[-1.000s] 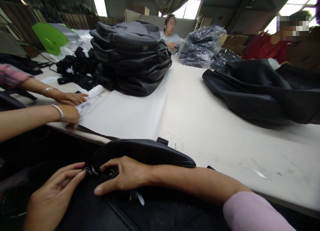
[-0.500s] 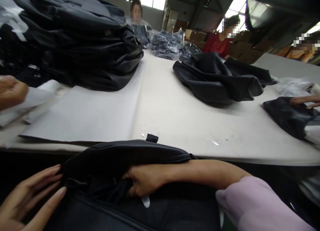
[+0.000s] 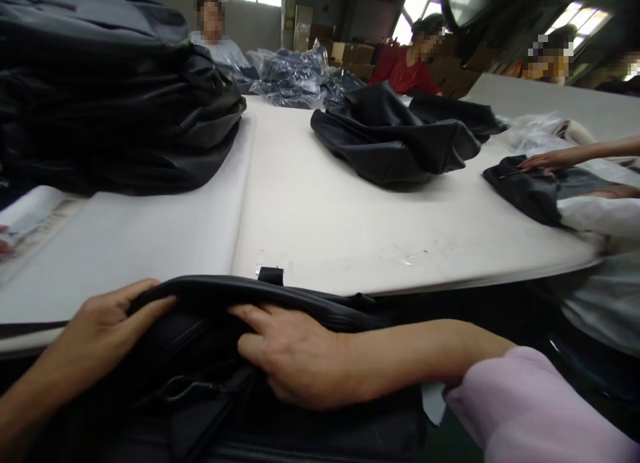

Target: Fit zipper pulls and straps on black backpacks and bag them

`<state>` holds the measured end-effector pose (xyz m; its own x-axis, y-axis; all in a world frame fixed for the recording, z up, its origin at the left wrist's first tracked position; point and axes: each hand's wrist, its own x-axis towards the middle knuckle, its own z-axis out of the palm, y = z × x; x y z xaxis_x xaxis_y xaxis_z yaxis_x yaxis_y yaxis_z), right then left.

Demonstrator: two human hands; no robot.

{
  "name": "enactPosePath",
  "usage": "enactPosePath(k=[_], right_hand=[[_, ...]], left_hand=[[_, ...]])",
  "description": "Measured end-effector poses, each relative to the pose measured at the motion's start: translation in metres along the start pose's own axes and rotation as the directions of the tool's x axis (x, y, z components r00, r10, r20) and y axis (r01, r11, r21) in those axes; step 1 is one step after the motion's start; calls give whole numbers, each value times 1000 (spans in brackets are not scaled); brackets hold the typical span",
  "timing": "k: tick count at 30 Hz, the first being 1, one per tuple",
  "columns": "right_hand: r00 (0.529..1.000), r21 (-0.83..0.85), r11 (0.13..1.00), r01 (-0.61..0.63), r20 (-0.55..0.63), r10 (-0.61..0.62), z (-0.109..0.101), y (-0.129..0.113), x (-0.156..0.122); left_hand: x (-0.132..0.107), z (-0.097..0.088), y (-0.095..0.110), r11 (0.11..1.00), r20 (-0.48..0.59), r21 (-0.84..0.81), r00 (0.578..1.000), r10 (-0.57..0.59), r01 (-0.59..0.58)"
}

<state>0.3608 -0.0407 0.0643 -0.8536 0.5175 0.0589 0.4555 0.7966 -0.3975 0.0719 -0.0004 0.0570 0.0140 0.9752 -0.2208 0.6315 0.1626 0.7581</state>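
A black leather-like backpack (image 3: 330, 423) lies in front of me at the table's near edge, its main opening spread. My left hand (image 3: 117, 323) is closed on the upper left rim, thumb inside and fingers over the outer edge. Inside the opening, my right hand (image 3: 300, 349) reaches leftward under the raised panel. Its thumb and forefinger are apart against the dark lining; the other fingertips are hidden. A zipper edge (image 3: 190, 386) shows below my hands. A short black loop (image 3: 271, 275) sticks up from the top of the bag.
A tall stack of black bags (image 3: 115, 109) stands on the left of the white table (image 3: 300, 216). Another black bag (image 3: 400, 136) lies slumped beyond. At right, a co-worker's hand (image 3: 550, 161) rests on a dark bag (image 3: 525, 189). Plastic-wrapped goods (image 3: 290, 76) and other people are farther back.
My left hand has moved from lying against the bag's side to gripping its upper rim. My right hand has shifted up toward the raised panel, and its fingers have spread. The view has swung right.
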Motion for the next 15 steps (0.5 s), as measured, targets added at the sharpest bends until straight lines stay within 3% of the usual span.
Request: enactPosePath(k=[2,6,7,8,9,10,11,12,13,15], right_hand=[[998,97,994,-50,50,46,-12,13,3],[987,219,968,-125,128,99,-22,32,15],[985,263,956,-130,141,95,-20,34,16],[984,326,937,-129,158,81,-18,33,16],[981,401,907,-129,186,57,-14,32,15],[975,483,865,-134,219,29,-10,31,13],[968,568,809,-148,252,1,-6,29,11],[959,657,733,-174,283,-26,-2,28,9],[950,746,633,-210,309,-49,2,28,8],[932,875,378,-302,354,-74,8,31,9]], left_hand=[[12,1,12,959,179,-195,969,-171,205],[29,11,25,847,414,-322,868,-275,422],[32,13,25,844,433,-299,852,-295,445],[33,14,24,864,398,-262,864,-309,430],[33,14,22,909,311,-198,903,-297,367],[30,15,20,962,177,-97,956,-234,254],[25,15,18,995,9,41,995,-95,94],[17,16,16,977,-142,200,985,102,-73],[8,18,14,916,-246,339,920,305,-213],[-14,22,13,747,-285,515,738,611,-420]])
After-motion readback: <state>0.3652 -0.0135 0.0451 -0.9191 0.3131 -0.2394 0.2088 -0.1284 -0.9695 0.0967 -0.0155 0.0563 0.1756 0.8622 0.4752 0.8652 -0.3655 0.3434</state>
